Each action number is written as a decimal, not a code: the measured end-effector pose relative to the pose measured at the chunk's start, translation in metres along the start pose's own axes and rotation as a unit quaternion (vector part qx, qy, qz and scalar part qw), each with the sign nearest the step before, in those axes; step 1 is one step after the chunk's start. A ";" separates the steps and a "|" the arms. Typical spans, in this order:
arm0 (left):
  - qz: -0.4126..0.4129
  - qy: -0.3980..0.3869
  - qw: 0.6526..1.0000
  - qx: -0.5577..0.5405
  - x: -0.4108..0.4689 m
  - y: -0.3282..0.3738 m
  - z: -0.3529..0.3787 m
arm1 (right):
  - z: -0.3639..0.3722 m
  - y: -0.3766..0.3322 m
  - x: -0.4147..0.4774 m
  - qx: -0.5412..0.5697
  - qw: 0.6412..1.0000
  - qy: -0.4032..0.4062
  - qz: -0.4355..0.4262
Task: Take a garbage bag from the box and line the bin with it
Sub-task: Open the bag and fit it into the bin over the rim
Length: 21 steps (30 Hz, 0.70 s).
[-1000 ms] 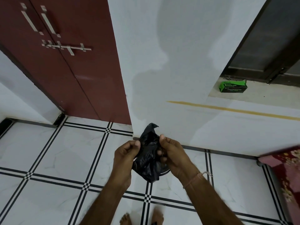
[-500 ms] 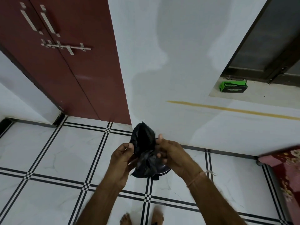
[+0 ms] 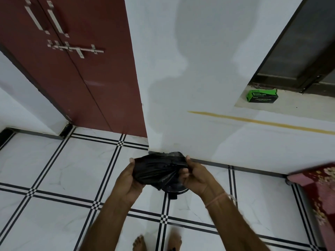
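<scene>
Both hands [image 3: 130, 180] stretch a black bag [image 3: 156, 171]; green box [image 3: 262, 96] lettering unreadable.

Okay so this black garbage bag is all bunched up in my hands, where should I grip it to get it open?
Probably the upper edge of the garbage bag, pinched from both sides. The left hand and right hand already hold its ends, the film stretched between them; the wrinkled top edge looks loosest, though the mouth isn't clearly visible.
</scene>
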<state>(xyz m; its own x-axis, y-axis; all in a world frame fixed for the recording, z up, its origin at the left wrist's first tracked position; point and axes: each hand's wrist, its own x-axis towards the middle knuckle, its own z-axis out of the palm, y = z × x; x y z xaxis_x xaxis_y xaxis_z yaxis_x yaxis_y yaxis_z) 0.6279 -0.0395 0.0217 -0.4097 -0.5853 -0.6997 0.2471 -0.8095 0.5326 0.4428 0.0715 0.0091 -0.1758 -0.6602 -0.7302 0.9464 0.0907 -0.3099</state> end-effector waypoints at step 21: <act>0.006 -0.007 0.986 -0.167 0.029 0.000 -0.052 | -0.017 -0.053 -0.009 0.029 0.994 0.065 -0.086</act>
<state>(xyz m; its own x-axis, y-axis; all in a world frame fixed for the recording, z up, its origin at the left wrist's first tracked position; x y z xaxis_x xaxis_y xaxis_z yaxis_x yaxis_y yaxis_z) 0.6615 -0.0589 -0.0235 -0.4167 -0.5968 -0.6857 0.5264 -0.7734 0.3532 0.3892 0.0854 0.0213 -0.3668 -0.5597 -0.7431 0.9126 -0.0613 -0.4043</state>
